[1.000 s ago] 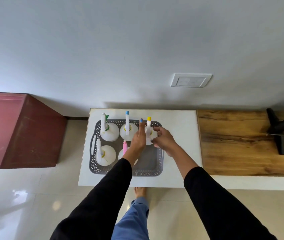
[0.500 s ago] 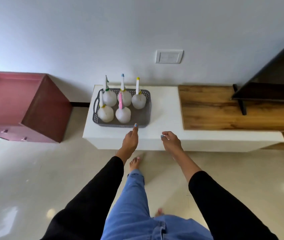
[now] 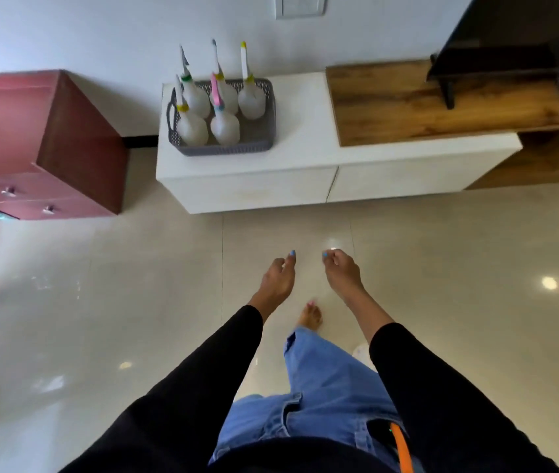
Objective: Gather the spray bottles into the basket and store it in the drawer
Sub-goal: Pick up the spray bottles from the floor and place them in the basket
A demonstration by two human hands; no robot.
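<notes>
The grey basket (image 3: 223,145) sits on the white cabinet top (image 3: 305,131), toward its left end, and five spray bottles (image 3: 225,126) stand upright inside it, three along the far wall and two nearer, with a bare patch of floor at the near right corner; the gathering step looks done, and what remains is to carry the basket to a drawer, perhaps one of the white drawer fronts (image 3: 254,191) just below it, though which drawer is meant cannot be told. The basket is perforated plastic, likely stiff enough to lift but apt to flex if loaded; the bottles look translucent and whether they hold liquid cannot be told, so the weight is a guess, probably moderate; their tall thin nozzles make the load top-heavy, and a tilt could topple them toward the bare corner. The best hold is judged to be at the two short ends, one of which shows a handle loop (image 3: 170,114) on the left; a level, two-handed lift suits it. The left hand (image 3: 278,285) and the right hand (image 3: 343,274) hang over the tiled floor (image 3: 134,285), well short of the cabinet, close beside each other but not touching, fingers loosely curled and empty, forearms stretched forward in black sleeves.
</notes>
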